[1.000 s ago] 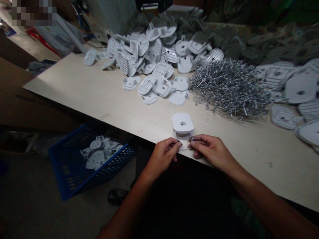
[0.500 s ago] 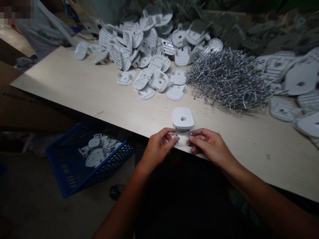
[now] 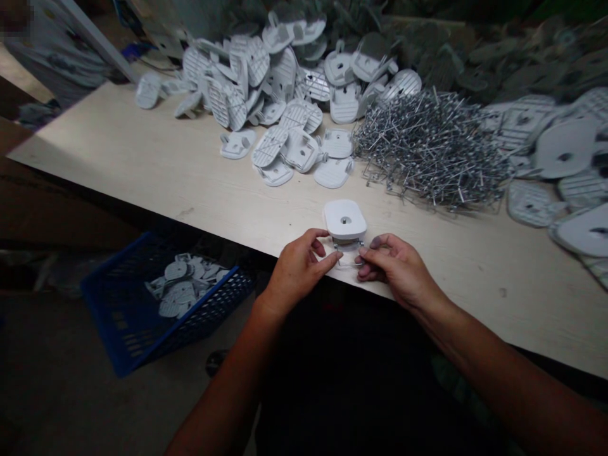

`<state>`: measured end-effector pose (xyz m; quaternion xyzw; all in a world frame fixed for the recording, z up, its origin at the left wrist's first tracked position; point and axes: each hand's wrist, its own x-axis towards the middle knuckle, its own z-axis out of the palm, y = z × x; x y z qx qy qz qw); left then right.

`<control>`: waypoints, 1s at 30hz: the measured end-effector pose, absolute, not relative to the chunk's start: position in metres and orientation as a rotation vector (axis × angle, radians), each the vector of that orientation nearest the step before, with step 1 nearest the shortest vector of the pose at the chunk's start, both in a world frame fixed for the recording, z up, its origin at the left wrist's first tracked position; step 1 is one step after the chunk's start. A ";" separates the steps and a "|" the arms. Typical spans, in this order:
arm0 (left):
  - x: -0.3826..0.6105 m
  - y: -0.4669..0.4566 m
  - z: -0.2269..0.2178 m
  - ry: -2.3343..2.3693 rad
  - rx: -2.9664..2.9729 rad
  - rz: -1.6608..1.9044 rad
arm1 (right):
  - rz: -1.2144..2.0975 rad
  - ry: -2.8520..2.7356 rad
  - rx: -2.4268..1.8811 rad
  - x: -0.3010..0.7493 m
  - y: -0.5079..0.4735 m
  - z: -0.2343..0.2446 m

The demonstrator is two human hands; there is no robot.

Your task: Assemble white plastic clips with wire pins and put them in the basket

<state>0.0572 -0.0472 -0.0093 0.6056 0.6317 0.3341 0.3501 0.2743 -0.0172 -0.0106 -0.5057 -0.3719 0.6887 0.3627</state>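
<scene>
A white rounded plastic plate [image 3: 346,217] with a central hole lies near the table's front edge, between my hands. At its near side is a thin bent metal wire [image 3: 351,263], its upper ends close against the plate's underside. My left hand [image 3: 301,263] pinches the left of the wire with the thumb, its index fingertip touching the plate's side. Thumb and fingers of my right hand [image 3: 399,263] close on the wire's right corner, while the index finger is raised. Whether the wire sits inside the plate is too small to tell.
Behind my hands, a heap of white plastic plates [image 3: 294,149] is piled on the pale table [image 3: 142,171]. To its right lies a tangled pile of metal wires [image 3: 432,152], with larger white plates [image 3: 565,152] beyond. A blue crate [image 3: 118,335] holding white parts stands below left.
The wire's upper ends have come closer to the plate. My right index finger has lifted off the wire's end. The whole view has shifted slightly.
</scene>
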 end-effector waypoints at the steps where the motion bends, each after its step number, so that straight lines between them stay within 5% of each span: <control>1: 0.055 -0.047 -0.007 1.678 1.591 0.854 | 1.787 -0.946 -1.307 0.274 -0.018 -0.009; 10: 0.040 -0.018 0.020 1.286 2.012 0.665 | 1.965 -0.692 -1.286 0.280 -0.016 0.002; 21: 0.046 -0.007 -0.010 1.233 1.869 0.892 | 1.874 -0.766 -1.276 0.291 -0.012 -0.002; 30: 0.049 0.001 -0.024 1.227 1.866 0.981 | 1.370 -1.557 -1.270 0.307 0.013 -0.016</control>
